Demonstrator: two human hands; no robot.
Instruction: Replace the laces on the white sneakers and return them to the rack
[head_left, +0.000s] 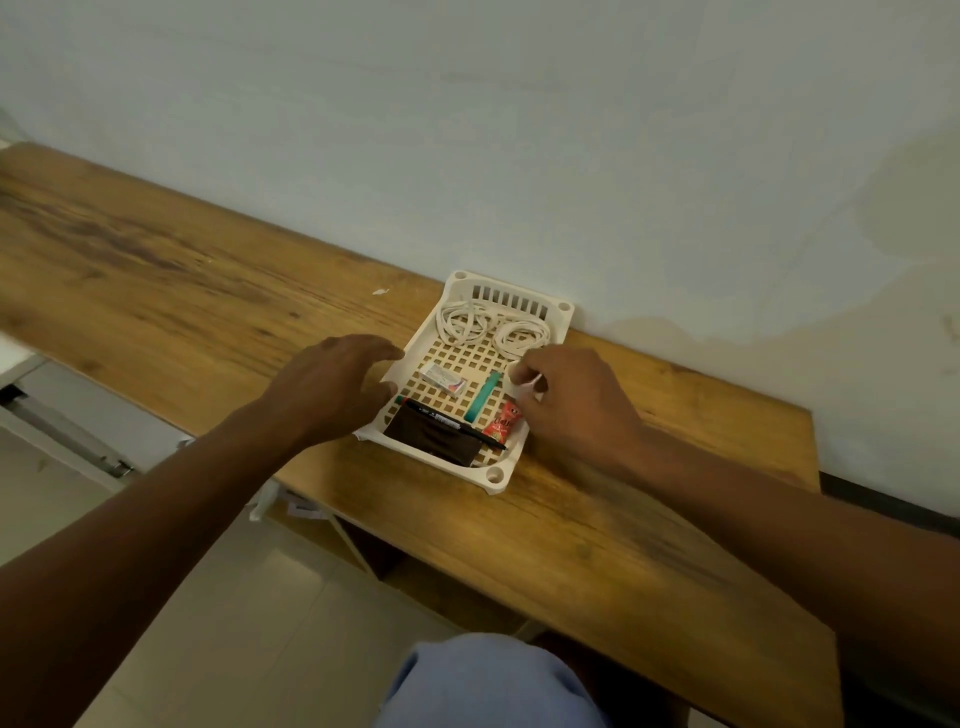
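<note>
The left hand (332, 387) is hovering spread beside a white basket (498, 475) on the tabletop (156, 270); the right hand (563, 397) is pinching limp, light white laces (491, 325), best lifted by their bunched coils.

One view only — the head camera, worn high, tilts forward and down over a wooden table (156, 249) that runs diagonally against a pale wall (571, 130). Wide-angle, so the table edges bow. It sits close — both forearms stretch in from the bottom corners, and a white tray (506, 475) lies near mid-frame. Floor shows lower left.
</note>
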